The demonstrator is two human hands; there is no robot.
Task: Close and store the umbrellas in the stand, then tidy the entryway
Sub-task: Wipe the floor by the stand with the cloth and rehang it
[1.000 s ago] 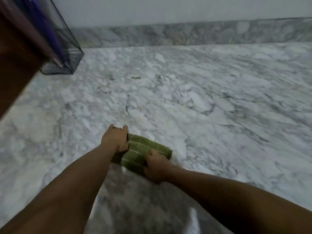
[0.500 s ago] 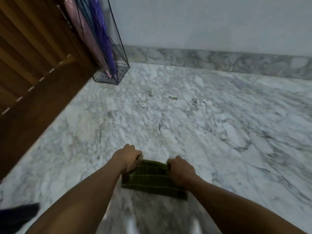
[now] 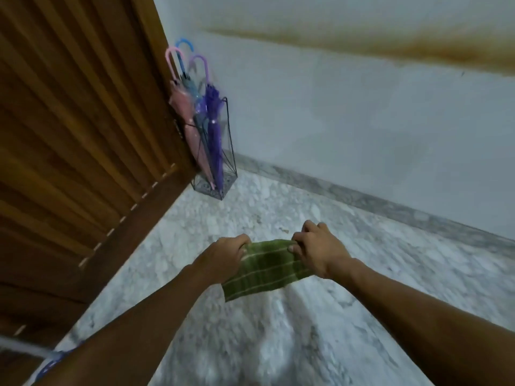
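A green striped cloth is held stretched between two grips: the left hand is clamped on its left upper corner and the right hand is clamped on its right upper corner, fingers curled over the edge. Below the grips the cloth hangs free, and whether its lower edge touches the marble floor cannot be told through the blur. The step in hand is judged to be the tidying part of the task, with the cloth being handled for folding or wiping. To do it well, both corners should be kept level and the fabric taut, so that the stripes run straight before any fold is laid; a slack side would give a crooked fold. Beyond the grips, small dark specks are seen on the floor. Farther off and to the left, three closed umbrellas are stood in the wire stand, beside the wooden door and close to the wall.
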